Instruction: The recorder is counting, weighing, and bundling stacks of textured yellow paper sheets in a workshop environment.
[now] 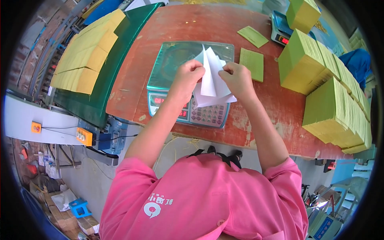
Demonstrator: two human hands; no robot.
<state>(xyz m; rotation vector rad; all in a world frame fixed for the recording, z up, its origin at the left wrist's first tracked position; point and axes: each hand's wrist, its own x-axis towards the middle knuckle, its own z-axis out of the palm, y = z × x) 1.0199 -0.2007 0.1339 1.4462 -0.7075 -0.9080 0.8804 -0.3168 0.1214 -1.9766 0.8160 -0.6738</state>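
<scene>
Several white paper sheets [215, 82], bent and fanned apart, are held up between my two hands. On their left edge, my left hand [189, 78] pinches with thumb and fingers. My right hand [237, 79] grips the right side of the sheets in the same way. Under the papers stands a digital weighing scale [168, 60] with a flat platform, lit red displays and a keypad; the papers cover part of its platform and keys. Close to my right hand lies a flat yellow-green sheet stack [253, 66].
The scale rests on a worn red table [272, 116]. Tall yellow-green paper stacks [326, 112] stand at the right, near a second scale [280, 28]. To the left, yellow stacks [86, 52] sit on a green conveyor belt [76, 102]. A blue plastic stool [80, 208] is on the floor.
</scene>
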